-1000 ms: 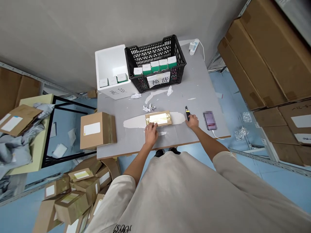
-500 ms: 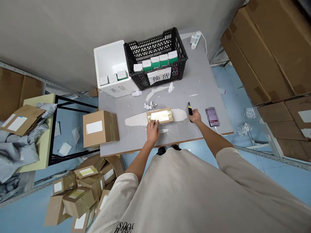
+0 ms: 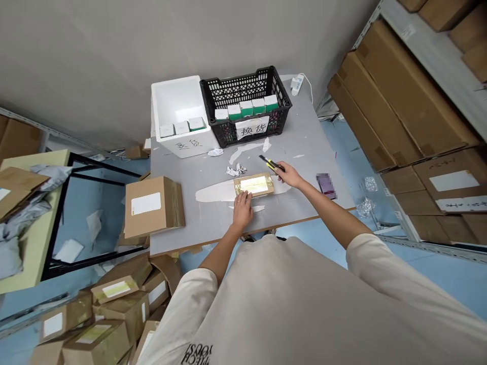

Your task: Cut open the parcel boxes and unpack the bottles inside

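Observation:
A small flat cardboard parcel [image 3: 254, 184] sealed with shiny tape lies in the middle of the grey table [image 3: 213, 223]. My left hand [image 3: 243, 209] rests at its near edge, fingers pressed on the box. My right hand [image 3: 288, 174] is closed round a black and yellow utility knife [image 3: 269, 162], lifted just right of and above the parcel with the tip pointing left.
A black crate [image 3: 243, 91] and a white foam box [image 3: 178, 101] with small green and white cartons stand at the back. A larger parcel [image 3: 152, 207] sits at the table's left; a phone [image 3: 326, 185] lies right. Boxes are piled on the floor and shelves.
My right hand has picked the knife up from the table and brought it left toward the parcel. My left hand has stayed on the parcel.

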Tool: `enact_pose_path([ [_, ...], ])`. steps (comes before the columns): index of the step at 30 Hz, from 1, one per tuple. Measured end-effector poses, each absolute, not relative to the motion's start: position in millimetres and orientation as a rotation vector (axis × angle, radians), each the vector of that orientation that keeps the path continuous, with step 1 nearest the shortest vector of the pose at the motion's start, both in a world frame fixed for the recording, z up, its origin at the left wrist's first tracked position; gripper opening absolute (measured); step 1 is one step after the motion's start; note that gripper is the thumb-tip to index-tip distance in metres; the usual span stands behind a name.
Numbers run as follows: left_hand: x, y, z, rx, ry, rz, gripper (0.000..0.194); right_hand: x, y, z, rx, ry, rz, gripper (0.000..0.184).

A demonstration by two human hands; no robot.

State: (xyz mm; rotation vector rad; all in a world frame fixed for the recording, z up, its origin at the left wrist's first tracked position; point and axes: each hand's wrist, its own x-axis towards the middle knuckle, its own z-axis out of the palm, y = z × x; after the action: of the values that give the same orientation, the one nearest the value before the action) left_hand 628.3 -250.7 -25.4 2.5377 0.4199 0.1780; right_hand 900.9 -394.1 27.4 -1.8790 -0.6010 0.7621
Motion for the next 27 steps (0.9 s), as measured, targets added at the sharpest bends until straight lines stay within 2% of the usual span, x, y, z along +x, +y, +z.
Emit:
enact_pose_path([
  [5, 619, -247, -30, 2.539, 0.339, 0.201, 0.079, 871, -363, 59, -2.032, -1.279, 0.718, 0.029],
  [11, 612, -243, -36, 2.651, 0.285, 0.156, 0.076, 849, -338, 69, -2.294, -1.730, 0.790, 0.037],
  [27, 608, -243, -36, 2.678, 0.276, 0.141, 0.072, 835, -316, 69, -2.466, -1.907, 0.792, 0.039],
])
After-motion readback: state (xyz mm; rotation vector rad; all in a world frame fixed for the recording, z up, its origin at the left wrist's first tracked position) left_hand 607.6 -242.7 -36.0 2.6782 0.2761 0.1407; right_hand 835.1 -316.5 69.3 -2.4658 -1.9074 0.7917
